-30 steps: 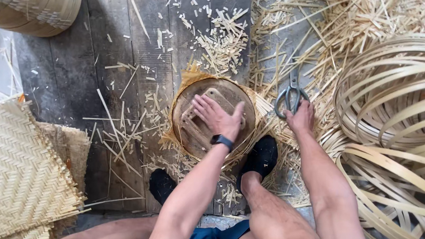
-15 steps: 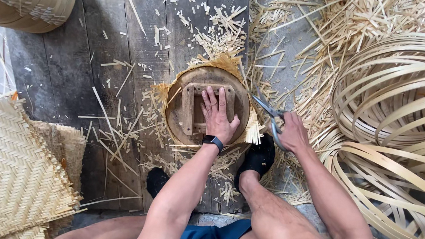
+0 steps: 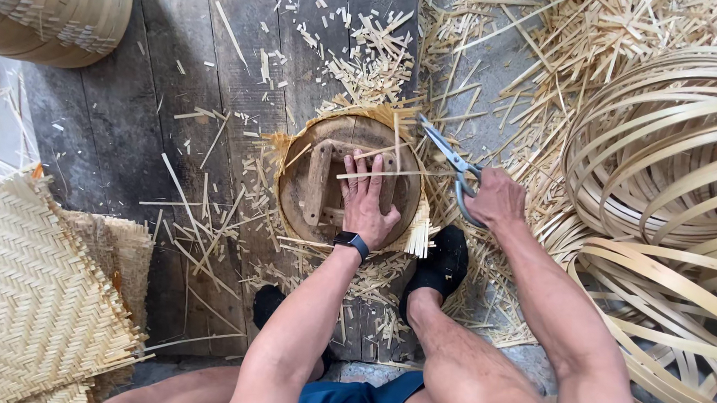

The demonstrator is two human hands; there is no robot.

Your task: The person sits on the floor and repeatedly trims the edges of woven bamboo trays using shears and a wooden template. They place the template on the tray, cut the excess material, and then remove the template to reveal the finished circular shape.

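I see left hand (image 3: pixel 368 206) flat, fingers spread, pressing round wooden form (image 3: pixel 320 187) on floor. Right hand (image 3: pixel 496 199) closed on scissors (image 3: pixel 452 167), just right of form; blades open, angled up-left toward woven rim (image 3: pixel 395 118).

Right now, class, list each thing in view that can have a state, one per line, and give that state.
Scissors: blades open, held in right hand.
Left hand: flat, fingers spread on round wooden form.
Woven basket rim: frayed, partly trimmed.
Bamboo hoops: coiled, stacked.
Woven mat: lying flat.
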